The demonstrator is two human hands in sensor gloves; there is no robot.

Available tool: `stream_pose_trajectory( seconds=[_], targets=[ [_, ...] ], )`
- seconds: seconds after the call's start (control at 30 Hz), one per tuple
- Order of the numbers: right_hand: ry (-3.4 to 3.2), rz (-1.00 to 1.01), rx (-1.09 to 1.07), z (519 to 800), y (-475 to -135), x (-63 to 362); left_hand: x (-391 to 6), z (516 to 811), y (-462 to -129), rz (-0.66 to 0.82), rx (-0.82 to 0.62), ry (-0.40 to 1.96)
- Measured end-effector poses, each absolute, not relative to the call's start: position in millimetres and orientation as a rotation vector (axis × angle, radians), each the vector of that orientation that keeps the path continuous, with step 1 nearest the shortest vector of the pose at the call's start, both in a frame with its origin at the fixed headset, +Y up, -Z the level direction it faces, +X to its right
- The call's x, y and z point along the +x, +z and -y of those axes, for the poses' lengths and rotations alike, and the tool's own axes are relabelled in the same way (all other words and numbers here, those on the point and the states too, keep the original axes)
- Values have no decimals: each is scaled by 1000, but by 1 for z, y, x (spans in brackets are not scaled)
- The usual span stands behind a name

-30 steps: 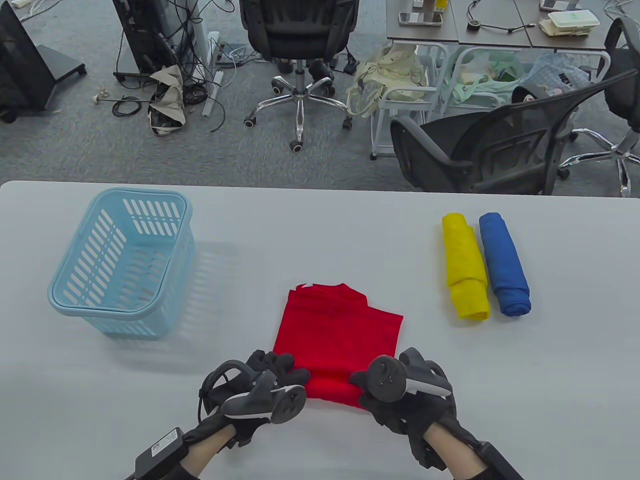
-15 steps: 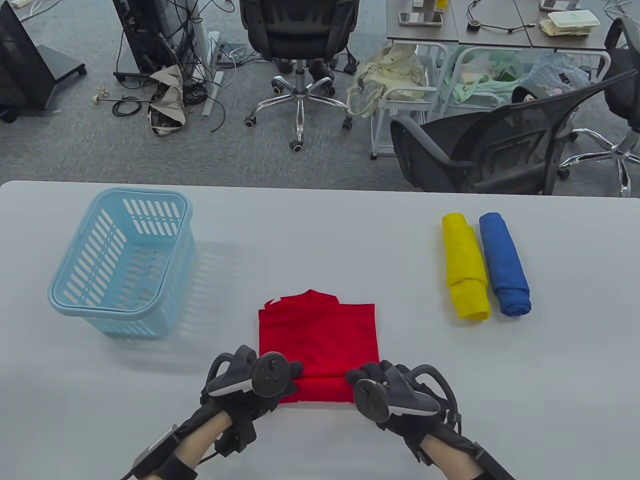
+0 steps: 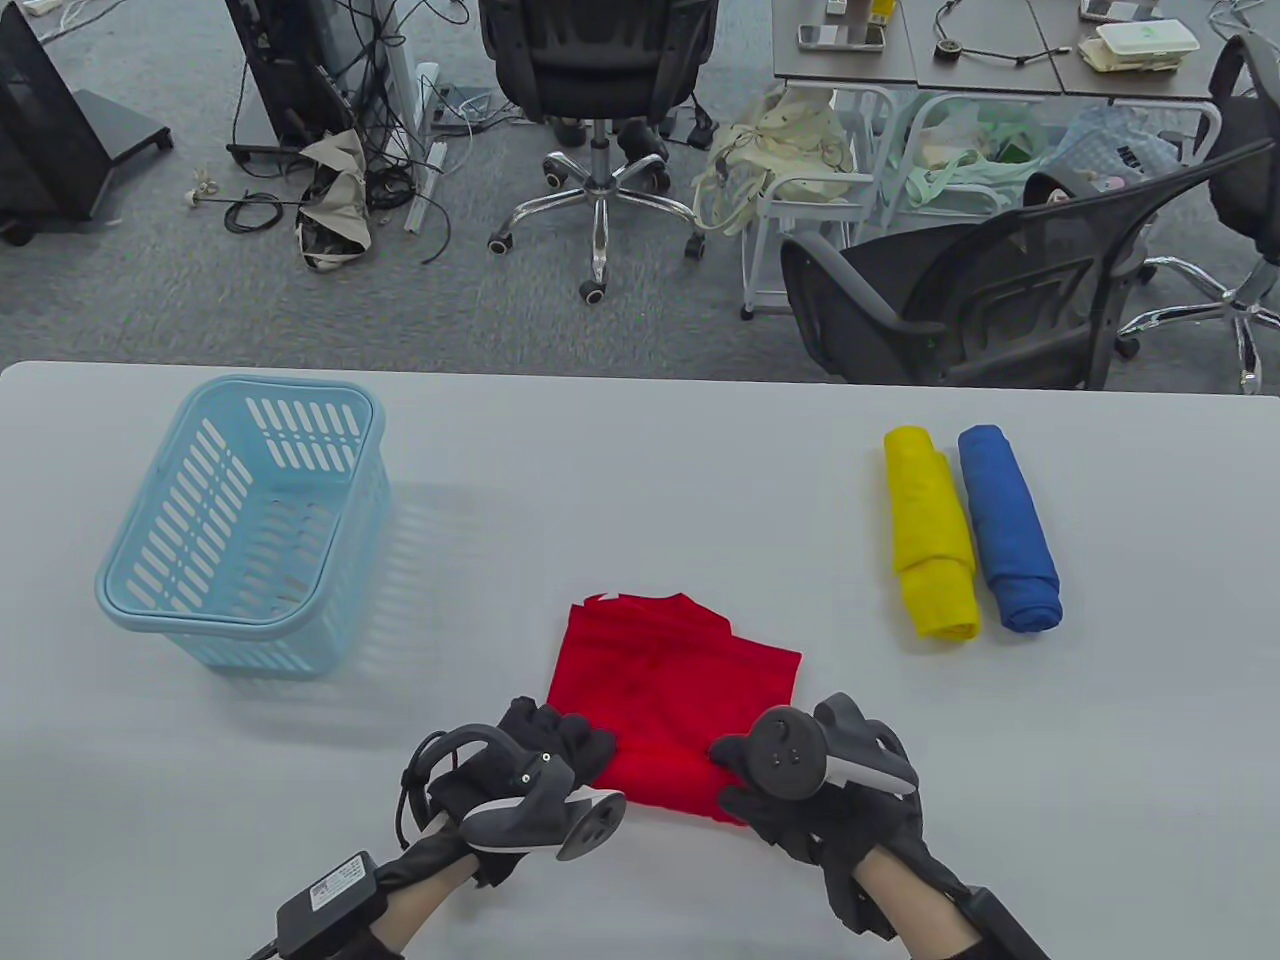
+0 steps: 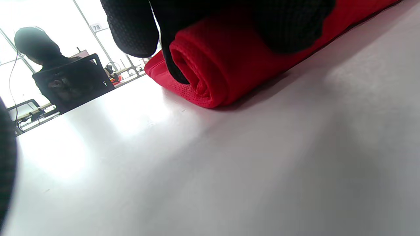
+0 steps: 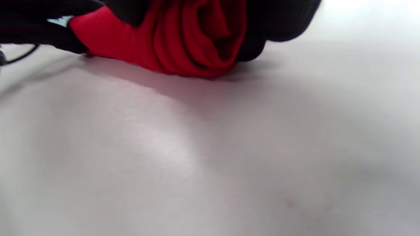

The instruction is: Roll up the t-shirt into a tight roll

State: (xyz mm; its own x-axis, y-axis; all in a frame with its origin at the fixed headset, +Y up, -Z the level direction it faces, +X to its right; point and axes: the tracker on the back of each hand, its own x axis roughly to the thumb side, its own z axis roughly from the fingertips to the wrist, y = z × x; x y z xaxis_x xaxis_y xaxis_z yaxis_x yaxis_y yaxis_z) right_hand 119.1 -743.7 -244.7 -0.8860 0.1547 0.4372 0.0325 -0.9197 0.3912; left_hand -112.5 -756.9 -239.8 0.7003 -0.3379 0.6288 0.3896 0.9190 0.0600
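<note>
A red t-shirt (image 3: 675, 680), folded into a narrow strip, lies near the front of the table, skewed slightly clockwise. Its near end is wound into a roll (image 4: 226, 65). My left hand (image 3: 570, 740) grips the roll's left end, with the fingers (image 4: 134, 29) curled over the top of it. My right hand (image 3: 742, 785) grips the right end, where the spiral of layers (image 5: 200, 36) shows between the gloved fingers (image 5: 279, 23). Trackers hide most of both hands in the table view.
A light blue slotted basket (image 3: 240, 610) stands at the left. A yellow roll (image 3: 930, 535) and a blue roll (image 3: 1008, 530) lie side by side at the right. Office chairs stand beyond the table's far edge.
Half a second ago the shirt lay square and further left. Now both hands have swung it back to the right and skewed it, still gripping the rolled end.
</note>
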Motion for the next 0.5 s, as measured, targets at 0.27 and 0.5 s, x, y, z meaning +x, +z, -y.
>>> stream_pose_trajectory(
  seconds=[0.27, 0.5],
  targets=[
    [3144, -460, 918, 744, -228, 93, -134, 753, -256, 637, -335, 110],
    [2989, -570, 910, 743, -236, 93, -129, 752, -244, 645, -166, -113]
  ],
)
